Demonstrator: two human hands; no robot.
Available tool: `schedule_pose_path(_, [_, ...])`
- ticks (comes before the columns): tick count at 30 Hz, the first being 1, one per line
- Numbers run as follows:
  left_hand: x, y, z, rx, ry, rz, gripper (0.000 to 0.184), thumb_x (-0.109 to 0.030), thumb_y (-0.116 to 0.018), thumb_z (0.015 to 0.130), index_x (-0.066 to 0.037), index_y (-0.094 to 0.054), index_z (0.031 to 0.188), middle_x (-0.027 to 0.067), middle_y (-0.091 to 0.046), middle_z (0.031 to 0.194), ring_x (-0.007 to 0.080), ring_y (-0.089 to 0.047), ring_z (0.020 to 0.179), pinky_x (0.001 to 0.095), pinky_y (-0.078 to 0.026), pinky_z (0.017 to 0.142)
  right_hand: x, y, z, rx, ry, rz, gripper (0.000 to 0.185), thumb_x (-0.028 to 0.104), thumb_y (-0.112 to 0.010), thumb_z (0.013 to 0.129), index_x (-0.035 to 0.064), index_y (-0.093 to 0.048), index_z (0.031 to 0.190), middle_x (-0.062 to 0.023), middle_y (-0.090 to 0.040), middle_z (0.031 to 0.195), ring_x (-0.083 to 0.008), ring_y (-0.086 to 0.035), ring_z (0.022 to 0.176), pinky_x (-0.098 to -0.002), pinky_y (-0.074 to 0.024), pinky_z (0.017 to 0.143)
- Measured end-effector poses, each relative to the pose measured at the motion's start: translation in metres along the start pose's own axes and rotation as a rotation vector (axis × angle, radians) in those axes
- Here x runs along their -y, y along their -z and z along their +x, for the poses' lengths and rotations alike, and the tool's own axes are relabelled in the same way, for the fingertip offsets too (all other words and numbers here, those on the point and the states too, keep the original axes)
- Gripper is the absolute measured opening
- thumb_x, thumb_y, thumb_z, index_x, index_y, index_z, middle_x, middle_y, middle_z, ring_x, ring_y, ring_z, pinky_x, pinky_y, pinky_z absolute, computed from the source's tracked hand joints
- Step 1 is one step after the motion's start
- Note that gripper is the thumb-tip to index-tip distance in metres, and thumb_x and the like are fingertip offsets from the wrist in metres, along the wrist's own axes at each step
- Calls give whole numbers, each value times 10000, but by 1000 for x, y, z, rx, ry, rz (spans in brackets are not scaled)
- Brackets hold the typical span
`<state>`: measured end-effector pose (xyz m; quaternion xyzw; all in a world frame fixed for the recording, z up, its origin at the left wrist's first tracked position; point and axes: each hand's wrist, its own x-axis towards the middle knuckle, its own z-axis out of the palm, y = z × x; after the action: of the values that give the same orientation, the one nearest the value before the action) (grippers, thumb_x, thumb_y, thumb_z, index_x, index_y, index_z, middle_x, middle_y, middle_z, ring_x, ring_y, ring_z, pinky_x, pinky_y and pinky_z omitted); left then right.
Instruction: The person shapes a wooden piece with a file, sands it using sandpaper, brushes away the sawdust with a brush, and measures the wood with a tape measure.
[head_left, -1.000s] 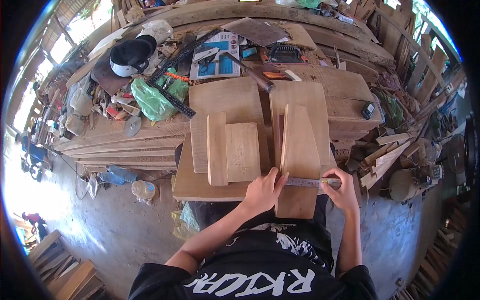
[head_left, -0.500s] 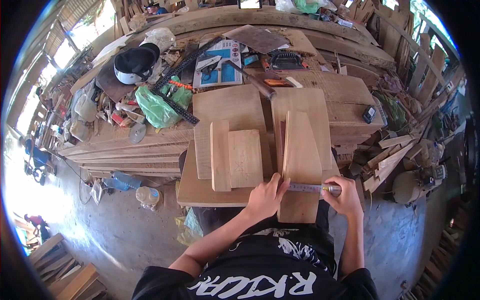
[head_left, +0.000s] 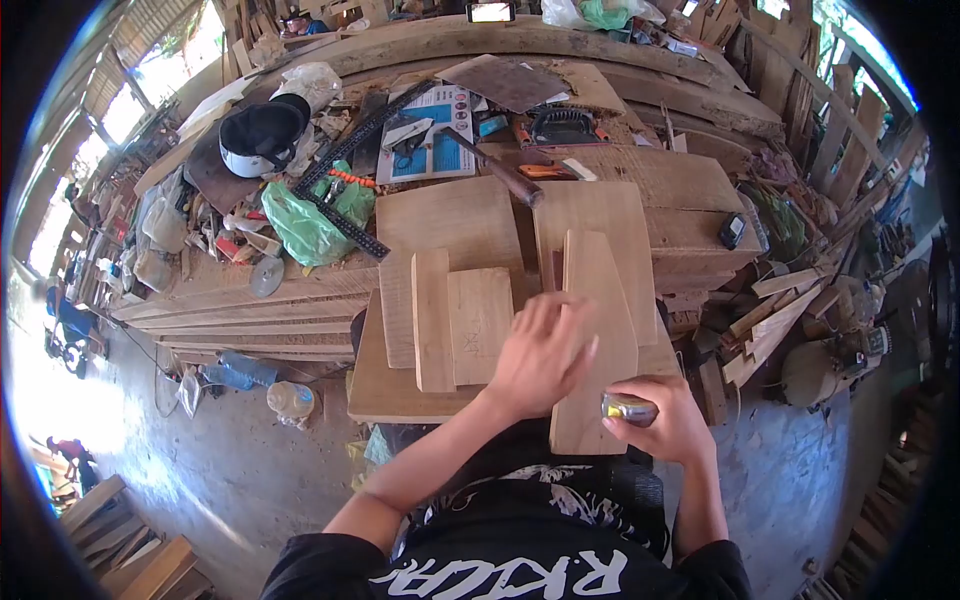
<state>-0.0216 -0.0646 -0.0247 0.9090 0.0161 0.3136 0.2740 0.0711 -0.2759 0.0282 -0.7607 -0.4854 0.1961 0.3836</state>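
Observation:
My right hand point(head_left: 668, 418) is wrapped round a tape measure point(head_left: 630, 408) above the lower right edge of a long tapered board point(head_left: 600, 330). No blade shows outside its case. Over the left side of that board is my left hand point(head_left: 545, 355), slightly blurred, thumb apart from the fingers and nothing visible in it. A small board with pencil marks point(head_left: 480, 320) and a narrow strip of wood point(head_left: 432, 320) lie to its left. Wider boards point(head_left: 450, 215) are underneath and behind, all on a wooden board point(head_left: 375, 385) at my lap.
A hammer point(head_left: 505, 175) lies behind the boards, beside a black carpenter's square point(head_left: 345, 225) and a green plastic bag point(head_left: 300, 225). Further left sits a cap point(head_left: 262, 135). A small black device point(head_left: 733, 230) rests on the timber stack point(head_left: 690, 215) at right.
The tape's blade, stretched across the tapered board before, has gone back into its case. My left hand has moved up off the blade's end; my right hand has moved slightly down and left.

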Motion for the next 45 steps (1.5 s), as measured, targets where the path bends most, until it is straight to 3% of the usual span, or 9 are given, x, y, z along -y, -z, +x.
schedule_pose_path(2, [2, -15, -1, 273, -84, 144, 540, -184, -657, 909, -181, -523, 1432, 194, -426, 1493, 426, -374, 1431, 592, -393, 1105, -4, 8, -8, 24, -59, -27, 433, 231, -849, 753, -25, -727, 1080, -176, -753, 983, -302, -749, 897, -353, -571, 820])
schedule_pose_path(6, [-5, -38, -13, 577, -348, 291, 576, -242, -602, 942, -303, -495, 1505, 168, -301, 1633, 434, -232, 1532, 656, -262, 1197, -8, 22, -10, 26, -143, -12, 459, 214, -852, 746, -19, -716, 1117, -186, -749, 1015, -286, -749, 932, -350, -564, 867])
schedule_pose_path(9, [-1, -39, -3, 635, -363, 365, 553, -295, -560, 971, -316, -484, 1518, 145, -269, 1659, 421, -206, 1545, 645, -207, 1225, -8, 19, -4, 34, -157, -29, 464, 244, -838, 783, -9, -709, 1151, -170, -750, 1013, -285, -743, 966, -352, -558, 865])
schedule_pose_path(15, [-9, -64, -3, 720, -599, 999, 641, -374, -496, 997, -311, -315, 1608, 78, -171, 1715, 363, -135, 1573, 585, -147, 1263, -10, 8, 3, 38, -49, 39, 493, 226, -853, 771, -7, -696, 1176, -167, -752, 1009, -276, -748, 941, -348, -562, 853])
schedule_pose_path(21, [10, -104, 11, 618, -900, 921, 604, -359, -489, 1000, -220, -384, 1577, 51, -263, 1679, 359, -170, 1562, 575, -138, 1271, -14, 17, 1, -24, -8, 30, 454, 198, -844, 773, -22, -700, 1143, -182, -747, 1035, -274, -748, 941, -347, -565, 840])
schedule_pose_path(24, [9, -117, 18, 798, -781, 727, 555, -341, -495, 991, -236, -447, 1534, 106, -411, 1562, 347, -305, 1500, 579, -211, 1241, -11, 25, -3, -85, 17, 80, 436, 197, -824, 780, -27, -701, 1133, -169, -754, 1022, -245, -749, 932, -340, -562, 836])
schedule_pose_path(30, [12, -78, 23, 733, -869, 636, 567, -306, -565, 960, -184, -466, 1504, 159, -585, 1275, 353, -536, 1260, 576, -351, 1141, -8, 56, -20, -298, -22, 158, 463, 250, -789, 785, -47, -691, 1127, -116, -731, 1004, -164, -695, 938, -304, -531, 840])
schedule_pose_path(36, [-37, -9, 42, 559, -574, 602, 706, -264, -584, 951, -161, -319, 1597, 203, -584, 1305, 377, -543, 1255, 574, -342, 1133, -15, 72, -41, -480, 9, 303, 598, 440, -778, 811, -64, -672, 1114, -115, -681, 1029, -176, -649, 961, -301, -501, 854])
schedule_pose_path(45, [-66, -20, 30, 491, -191, 612, 1050, -320, -770, 792, -130, -191, 1647, 255, -525, 1351, 434, -489, 1286, 548, -296, 1125, -13, 74, -40, -535, 72, 206, 566, 420, -751, 834, -62, -677, 1120, -119, -693, 1029, -176, -650, 954, -299, -501, 840])
